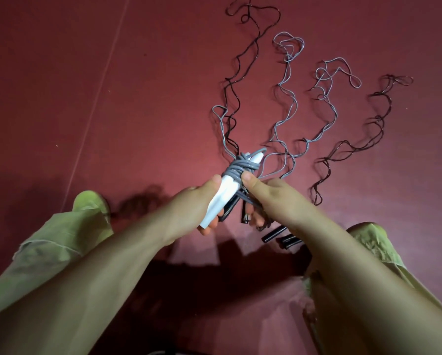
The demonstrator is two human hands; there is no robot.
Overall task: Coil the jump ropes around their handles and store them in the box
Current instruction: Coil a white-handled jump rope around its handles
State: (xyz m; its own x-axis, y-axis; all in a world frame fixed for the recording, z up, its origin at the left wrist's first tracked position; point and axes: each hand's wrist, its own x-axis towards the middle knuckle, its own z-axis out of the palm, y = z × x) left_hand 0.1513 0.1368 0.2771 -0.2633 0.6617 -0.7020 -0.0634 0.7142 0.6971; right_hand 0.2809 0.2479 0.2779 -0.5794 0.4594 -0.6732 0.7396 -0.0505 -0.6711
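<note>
Left hand [189,203] fingers curled round two white handles [223,193] at frame centre; right hand [271,196] thumb pinching grey rope [236,170] coiled there. Loose on red floor [86,85], upper right: two grey ropes [286,93], two dark ropes [373,124]. Black handles [273,234] below right hand.

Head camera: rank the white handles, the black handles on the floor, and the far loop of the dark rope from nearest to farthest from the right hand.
From the right hand:
1. White handles, just left, touching its thumb.
2. Black handles, on the floor below it.
3. Far loop of the dark rope, top of view.
</note>
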